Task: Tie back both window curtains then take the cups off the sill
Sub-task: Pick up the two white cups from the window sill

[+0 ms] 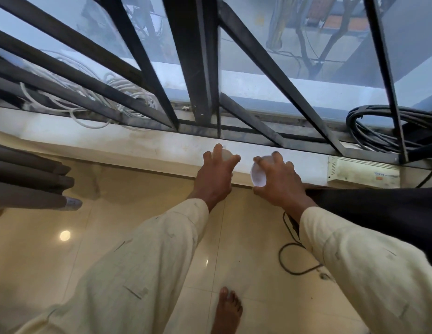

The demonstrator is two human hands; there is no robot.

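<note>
Two white cups are at the white window sill [138, 145]. My left hand [216, 173] covers the left cup [226, 154] from above, fingers spread around its rim, so only a sliver of it shows. My right hand [279, 180] grips the right cup [258, 173], which is tilted with its open mouth facing left at the sill's front edge. The left curtain [29, 179], grey-brown, hangs gathered in folds at the far left. The right curtain [379, 213], dark, is bunched behind my right forearm.
Black metal window bars [200, 68] rise right behind the sill. White cable coils [89, 92] lie at the left and black cable coils [379, 128] at the right. A white box [362, 169] sits on the sill's right end. A black cord [294, 261] loops on the tiled floor.
</note>
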